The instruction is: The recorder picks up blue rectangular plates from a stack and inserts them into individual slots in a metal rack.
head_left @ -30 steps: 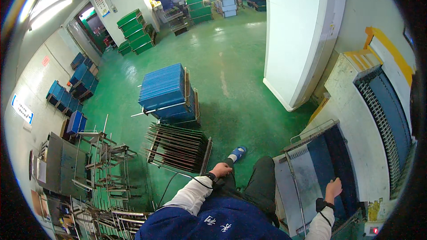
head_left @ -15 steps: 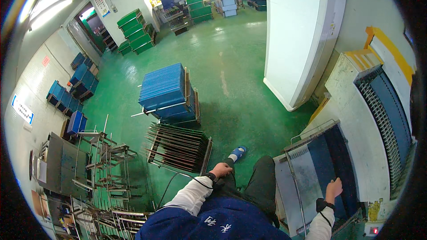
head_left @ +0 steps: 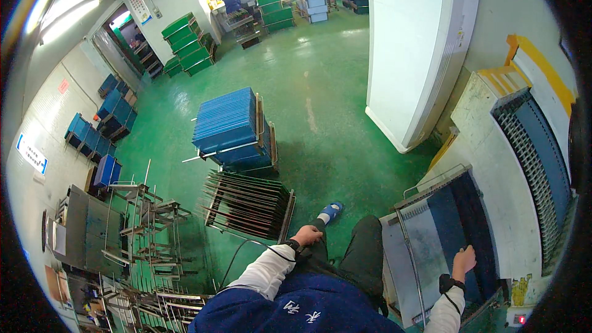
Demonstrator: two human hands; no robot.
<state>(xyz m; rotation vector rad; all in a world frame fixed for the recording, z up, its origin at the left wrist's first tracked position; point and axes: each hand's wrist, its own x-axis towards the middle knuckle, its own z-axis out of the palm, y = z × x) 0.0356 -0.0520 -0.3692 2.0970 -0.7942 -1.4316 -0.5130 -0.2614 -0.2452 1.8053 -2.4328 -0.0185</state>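
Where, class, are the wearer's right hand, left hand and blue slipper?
Right hand (head_left: 464, 263): head view, back of the hand.
Left hand (head_left: 306, 235): head view, back of the hand.
Blue slipper (head_left: 333, 211): head view, its upper.

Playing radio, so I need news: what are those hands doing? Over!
Left hand on left leg. Right hand at dark-blue panel. Metal bar left of right hand.

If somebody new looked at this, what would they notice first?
Probably the big stack of bright blue boards left of the middle, on the shiny green floor. Next, the tall white cabinet at upper right, then the right hand over the dark blue surface below.
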